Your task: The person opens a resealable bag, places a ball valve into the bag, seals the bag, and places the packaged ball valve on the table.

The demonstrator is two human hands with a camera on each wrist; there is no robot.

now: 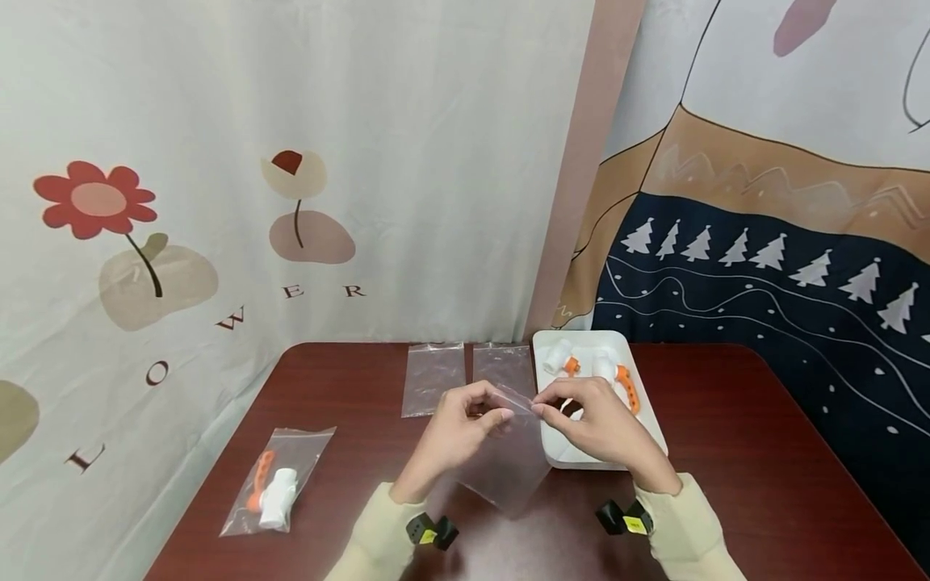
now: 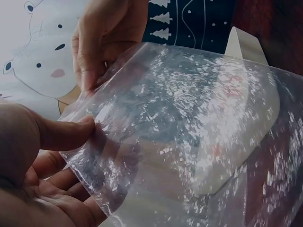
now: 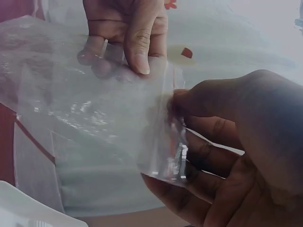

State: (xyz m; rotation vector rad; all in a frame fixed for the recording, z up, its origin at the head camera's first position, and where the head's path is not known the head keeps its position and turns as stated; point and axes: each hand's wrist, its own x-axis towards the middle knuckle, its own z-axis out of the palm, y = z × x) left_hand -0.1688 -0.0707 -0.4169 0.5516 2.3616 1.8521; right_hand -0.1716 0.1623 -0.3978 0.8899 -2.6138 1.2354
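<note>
Looks, from the head view, across a dark red-brown table (image 1: 726, 452) to printed curtains (image 1: 436, 121), cropped at the frame edges. Pinches a clear plastic bag (image 1: 508, 472) above the table by its edge, thumb against fingers in both left hand (image 1: 461, 428) and right hand (image 1: 596, 415). Leaves unclear whether its mouth is parted. From that bag, shows a white tray (image 1: 581, 458) at 2 o'clock — white and orange pieces (image 1: 603, 365) partly hidden by the right hand — two flat bags (image 1: 434, 379) at 11 and 12, and a filled bag (image 1: 308, 452) near 9, holding a white fitting (image 1: 279, 499) and an orange handle (image 1: 261, 476). Reads "L O W E R" on the curtain around 10 o'clock; yellow labels (image 1: 634, 524) at both wrists too small to read.

From the left wrist, shows left thumb on the bag's edge at 9 o'clock, other fingers cut off or behind film; blurs the tray through glare at 3.

From the right wrist, shows right thumb and fingers gripping the edge at 4 o'clock, left fingertips dim through plastic near 12, and only a tray corner at 8.
</note>
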